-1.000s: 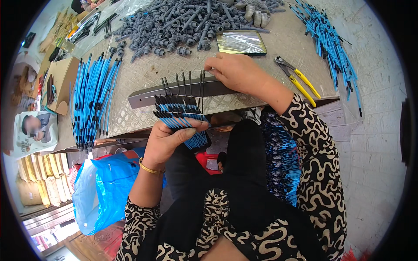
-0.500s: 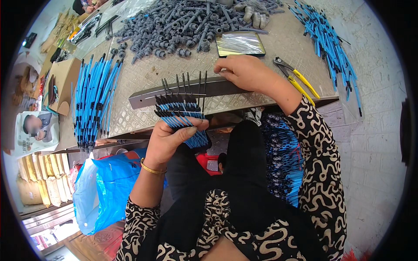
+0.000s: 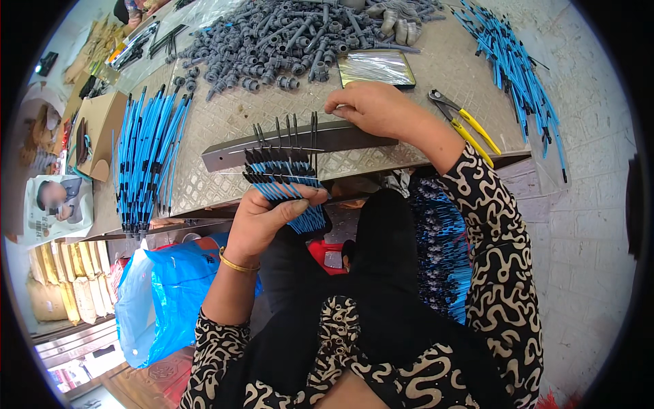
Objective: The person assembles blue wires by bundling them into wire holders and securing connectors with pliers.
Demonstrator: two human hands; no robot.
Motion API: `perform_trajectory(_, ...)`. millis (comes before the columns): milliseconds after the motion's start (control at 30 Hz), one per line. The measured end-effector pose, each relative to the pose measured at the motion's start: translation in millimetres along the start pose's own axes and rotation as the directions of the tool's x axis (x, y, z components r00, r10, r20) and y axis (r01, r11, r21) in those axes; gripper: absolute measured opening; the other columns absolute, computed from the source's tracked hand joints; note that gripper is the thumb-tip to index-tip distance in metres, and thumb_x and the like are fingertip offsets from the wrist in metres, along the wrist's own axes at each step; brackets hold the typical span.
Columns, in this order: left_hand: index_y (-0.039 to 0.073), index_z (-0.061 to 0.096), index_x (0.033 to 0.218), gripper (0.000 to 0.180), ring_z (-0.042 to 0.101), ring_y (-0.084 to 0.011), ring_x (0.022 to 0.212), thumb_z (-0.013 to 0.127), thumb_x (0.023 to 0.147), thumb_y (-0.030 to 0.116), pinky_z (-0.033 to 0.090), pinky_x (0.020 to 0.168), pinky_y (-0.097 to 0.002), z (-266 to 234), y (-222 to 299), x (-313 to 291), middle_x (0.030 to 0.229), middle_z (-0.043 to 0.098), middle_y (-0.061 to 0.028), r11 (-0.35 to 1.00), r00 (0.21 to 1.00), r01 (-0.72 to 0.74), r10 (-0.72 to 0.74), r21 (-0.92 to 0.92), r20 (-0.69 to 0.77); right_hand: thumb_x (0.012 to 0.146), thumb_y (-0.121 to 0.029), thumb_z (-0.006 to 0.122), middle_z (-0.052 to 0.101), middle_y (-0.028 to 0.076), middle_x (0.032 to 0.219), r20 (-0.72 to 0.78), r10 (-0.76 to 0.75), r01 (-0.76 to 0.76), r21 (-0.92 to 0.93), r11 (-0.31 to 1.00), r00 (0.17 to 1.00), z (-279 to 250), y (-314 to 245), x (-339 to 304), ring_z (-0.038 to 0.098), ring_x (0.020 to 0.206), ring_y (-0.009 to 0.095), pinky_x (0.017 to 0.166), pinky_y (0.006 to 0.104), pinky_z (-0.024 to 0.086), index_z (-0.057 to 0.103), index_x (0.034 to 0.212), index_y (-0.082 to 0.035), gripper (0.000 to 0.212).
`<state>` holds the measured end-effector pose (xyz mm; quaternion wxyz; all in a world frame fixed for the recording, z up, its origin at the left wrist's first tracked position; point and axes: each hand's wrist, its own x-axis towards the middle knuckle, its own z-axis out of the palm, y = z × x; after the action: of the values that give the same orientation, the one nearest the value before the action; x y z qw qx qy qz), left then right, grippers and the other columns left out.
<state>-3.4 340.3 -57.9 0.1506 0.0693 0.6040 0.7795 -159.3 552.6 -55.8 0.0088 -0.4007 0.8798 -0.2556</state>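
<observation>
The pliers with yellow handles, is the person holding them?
No, the pliers lie on the table, apart from the left hand and the right hand.

The tan table (image 3: 235, 108) holds heaped grey plastic pipe fittings (image 3: 279, 48), a metal bar (image 3: 347, 137), yellow-handled pliers (image 3: 480, 131), a tray (image 3: 407, 86) of silvery wires (image 3: 375, 67) and two bunches of blue sticks (image 3: 143, 150).

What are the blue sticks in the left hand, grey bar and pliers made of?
The blue sticks look like smooth plastic, evenly coloured, maybe coated wire. The grey bar seems metal, with straight edges and a dull sheen. The pliers have a dark grey, metallic-looking head; their yellow grips could be plastic or rubber.
</observation>
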Motion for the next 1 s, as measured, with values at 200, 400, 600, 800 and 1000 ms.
perform_trajectory(200, -0.003, 0.063, 0.099, 0.02, 0.061, -0.0203, 0.095, 0.059, 0.081, 0.004, 0.046, 0.086, -0.0313, -1, 0, 0, 0.099, 0.064, -0.013, 1.0, 0.999, -0.02, 0.02, 0.004, 0.025, 0.084, -0.022, 0.052, 0.062, 0.011, 0.085, 0.004, 0.023, -0.023, 0.004, 1.0, 1.0, 6, -4, 4, 0.059, 0.082, 0.031, 0.069, 0.0416, 0.046, 0.061, 0.095, -0.014, 0.017)
perform_trajectory(400, -0.003, 0.062, 0.102, 0.021, 0.059, -0.02, 0.097, 0.058, 0.082, 0.004, 0.045, 0.087, -0.0315, -5, 4, -2, 0.102, 0.064, -0.0123, 1.0, 0.998, 0.006, -0.007, 0.005, 0.065, 0.084, -0.019, 0.054, 0.061, 0.009, 0.085, -0.021, 0.004, -0.004, -0.025, 1.0, 1.0, 11, -14, 11, 0.058, 0.081, 0.029, 0.069, 0.0379, 0.046, 0.061, 0.095, -0.014, 0.014)
perform_trajectory(600, -0.002, 0.062, 0.103, 0.021, 0.059, -0.0209, 0.099, 0.057, 0.083, 0.003, 0.044, 0.088, -0.032, -11, 7, -3, 0.104, 0.063, -0.0125, 1.0, 0.994, 0.026, -0.027, 0.012, 0.102, 0.084, -0.02, 0.053, 0.061, 0.01, 0.084, -0.049, -0.048, 0.048, -0.01, 0.999, 0.998, 16, -20, 20, 0.058, 0.08, 0.03, 0.07, 0.0379, 0.047, 0.061, 0.095, -0.015, 0.015)
perform_trajectory(800, -0.002, 0.062, 0.102, 0.021, 0.057, -0.0215, 0.102, 0.057, 0.082, 0.002, 0.042, 0.09, -0.0332, -20, 11, -3, 0.105, 0.062, -0.0127, 0.997, 0.984, 0.071, -0.07, -0.003, 0.162, 0.083, -0.02, 0.053, 0.061, 0.01, 0.084, 0.01, -0.036, 0.037, -0.029, 0.999, 0.999, 16, -25, 28, 0.058, 0.082, 0.03, 0.071, 0.0382, 0.047, 0.062, 0.094, -0.014, 0.016)
perform_trajectory(1000, -0.002, 0.062, 0.102, 0.022, 0.056, -0.0212, 0.104, 0.058, 0.081, 0.001, 0.041, 0.092, -0.0333, -26, 14, -3, 0.105, 0.062, -0.0123, 0.995, 0.976, 0.1, -0.101, 0.014, 0.193, 0.082, -0.019, 0.053, 0.061, 0.011, 0.085, 0.005, -0.053, 0.053, -0.015, 0.998, 0.999, 24, -28, 37, 0.058, 0.083, 0.03, 0.072, 0.0387, 0.046, 0.062, 0.094, -0.01, 0.018)
